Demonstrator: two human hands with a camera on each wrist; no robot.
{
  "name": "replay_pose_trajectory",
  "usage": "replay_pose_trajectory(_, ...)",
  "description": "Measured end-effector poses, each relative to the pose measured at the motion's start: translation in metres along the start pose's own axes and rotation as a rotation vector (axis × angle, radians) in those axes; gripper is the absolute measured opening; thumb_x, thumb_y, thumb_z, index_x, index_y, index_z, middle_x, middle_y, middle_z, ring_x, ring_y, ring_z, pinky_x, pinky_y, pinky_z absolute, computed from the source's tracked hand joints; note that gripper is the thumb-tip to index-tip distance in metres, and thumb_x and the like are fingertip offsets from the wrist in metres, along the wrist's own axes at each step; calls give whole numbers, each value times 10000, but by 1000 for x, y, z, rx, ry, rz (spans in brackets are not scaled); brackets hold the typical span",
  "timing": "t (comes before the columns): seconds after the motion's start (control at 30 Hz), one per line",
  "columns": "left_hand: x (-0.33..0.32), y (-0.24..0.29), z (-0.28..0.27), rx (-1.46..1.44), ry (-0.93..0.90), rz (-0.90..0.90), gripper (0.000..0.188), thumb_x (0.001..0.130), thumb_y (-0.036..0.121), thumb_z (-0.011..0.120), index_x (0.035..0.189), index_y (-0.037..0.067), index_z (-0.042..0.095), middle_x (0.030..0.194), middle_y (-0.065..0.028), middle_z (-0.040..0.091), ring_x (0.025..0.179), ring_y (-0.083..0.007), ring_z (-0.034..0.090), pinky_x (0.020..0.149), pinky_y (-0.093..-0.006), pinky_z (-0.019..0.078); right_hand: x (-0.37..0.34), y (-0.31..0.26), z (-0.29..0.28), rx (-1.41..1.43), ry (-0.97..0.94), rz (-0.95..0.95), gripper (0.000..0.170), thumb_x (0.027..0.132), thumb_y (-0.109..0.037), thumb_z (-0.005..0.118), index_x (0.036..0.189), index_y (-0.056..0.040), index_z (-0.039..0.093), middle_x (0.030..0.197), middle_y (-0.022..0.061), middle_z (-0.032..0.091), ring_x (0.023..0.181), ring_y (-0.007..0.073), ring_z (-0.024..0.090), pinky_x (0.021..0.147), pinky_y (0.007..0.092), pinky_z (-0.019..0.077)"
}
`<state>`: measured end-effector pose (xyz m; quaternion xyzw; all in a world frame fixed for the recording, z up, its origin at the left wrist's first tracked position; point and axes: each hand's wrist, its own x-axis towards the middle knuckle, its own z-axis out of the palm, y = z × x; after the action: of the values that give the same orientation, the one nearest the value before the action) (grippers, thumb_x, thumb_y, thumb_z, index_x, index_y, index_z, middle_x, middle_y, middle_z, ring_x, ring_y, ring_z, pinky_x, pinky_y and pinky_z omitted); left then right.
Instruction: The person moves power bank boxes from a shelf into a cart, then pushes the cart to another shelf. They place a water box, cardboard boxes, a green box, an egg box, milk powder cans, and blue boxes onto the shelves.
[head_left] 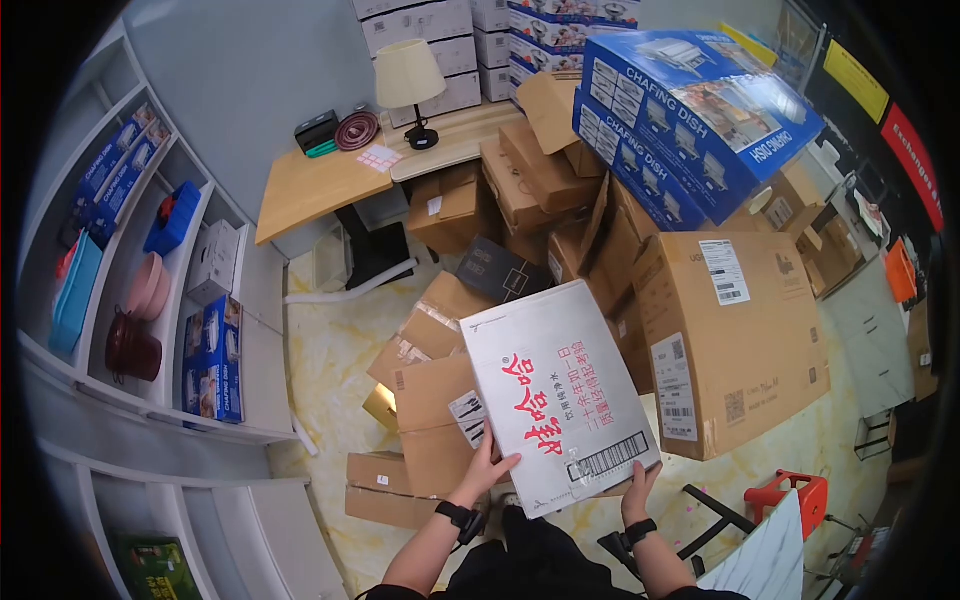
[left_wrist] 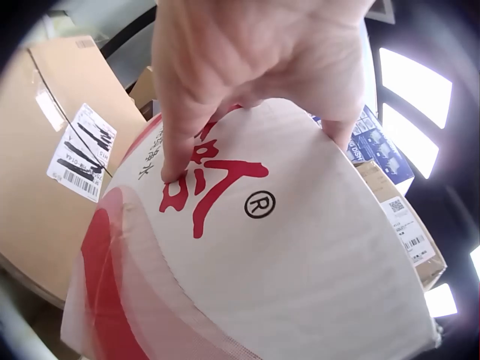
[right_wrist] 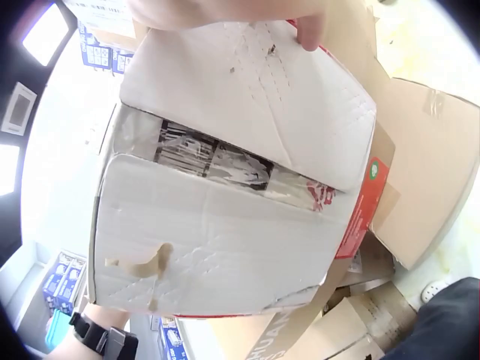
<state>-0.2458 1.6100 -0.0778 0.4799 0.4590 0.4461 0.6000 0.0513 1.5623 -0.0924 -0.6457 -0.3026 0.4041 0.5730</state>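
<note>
Holding step, apparently: left grip (head_left: 485,470) pinching white carton (head_left: 540,380) at left edge, right grip (head_left: 637,493) clasping near right corner; next move likely calls for steady two-handed support.

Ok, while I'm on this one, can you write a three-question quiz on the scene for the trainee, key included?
1. What are the left hand and the right hand holding?
A) a red stool
B) a white carton
C) a pink basin

2. True or false: the lamp stands on the floor.

3. Fill in the missing word: the large blue boxes at the upper right of the head view read "CHAFING ____".

Key:
1. B, the white carton
2. False; it stands on the wooden desk
3. DISH
</note>
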Motion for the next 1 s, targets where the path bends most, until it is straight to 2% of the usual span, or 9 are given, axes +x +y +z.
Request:
replay_pose_trajectory(0.07,3,-10,2,22,61,21,876,784,122,615,1355,40,-45,1349,-176,261,1194,-202,346,936,-301,350,-8,4,-1,8,85,19,447,822,-129,495,1192,5,283,1157,145,409,1058,219,394,938,320,276)
replay_pose_trajectory(0.13,0,-12,6,43,135,44,818,788,135,613,1365,26,43,1338,-183,292,1178,-197,370,927,-297,358,-8,15,-8,-117,22,56,505,843,-268,461,1251,-44,263,1205,101,384,1070,190,379,861,272,318)
replay_pose_trajectory(0.23,-10,-20,9,166,274,68,620,809,164,600,1306,-17,278,1178,-182,490,1071,-206,492,897,-297,389,-7,20,-5,2,97,170,549,842,-433,416,1275,-128,271,1217,54,392,1042,177,401,843,310,321)
replay_pose_trajectory(0.3,-30,-23,11,41,260,37,586,821,162,585,1296,-19,294,1177,-183,492,1069,-207,495,895,-300,393,-8,27,-8,101,175,294,609,809,-582,353,1273,-194,286,1210,28,405,1007,194,427,835,376,331)
replay_pose_trajectory(0.53,-155,-49,-12,46,358,-130,405,844,176,542,1188,-10,438,1096,-182,550,1016,-231,543,858,-307,426,4,44,-17,82,279,417,602,815,-586,308,1238,-157,315,1119,86,432,863,252,500,734,393,388)
replay_pose_trajectory(0.67,-252,-61,-28,90,537,-158,377,847,177,527,1164,-14,458,1076,-178,562,990,-240,558,842,-306,436,-12,68,-14,-72,122,456,544,837,-521,296,1218,-134,323,1055,108,445,789,266,522,669,400,407)
replay_pose_trajectory(0.73,-310,-59,-30,121,653,-169,332,855,154,523,1140,-9,480,1075,-138,569,987,-189,549,848,-285,426,-40,75,-3,-357,-14,360,475,856,-453,307,1133,-74,382,926,108,467,665,244,516,532,363,400)
replay_pose_trajectory(0.8,-372,-58,-32,169,799,-151,351,843,193,532,1134,1,494,1033,-141,591,962,-210,574,809,-301,447,-68,100,19,-335,-54,372,345,837,-373,351,979,-68,429,783,94,471,572,226,511,441,330,394)
replay_pose_trajectory(1.0,-575,-77,-14,123,1257,-70,338,832,199,549,1112,14,511,1016,-119,601,941,-182,577,790,-290,449,-220,134,112,-708,-801,399,320,818,-311,377,1075,-121,387,811,97,451,501,220,467,445,346,421)
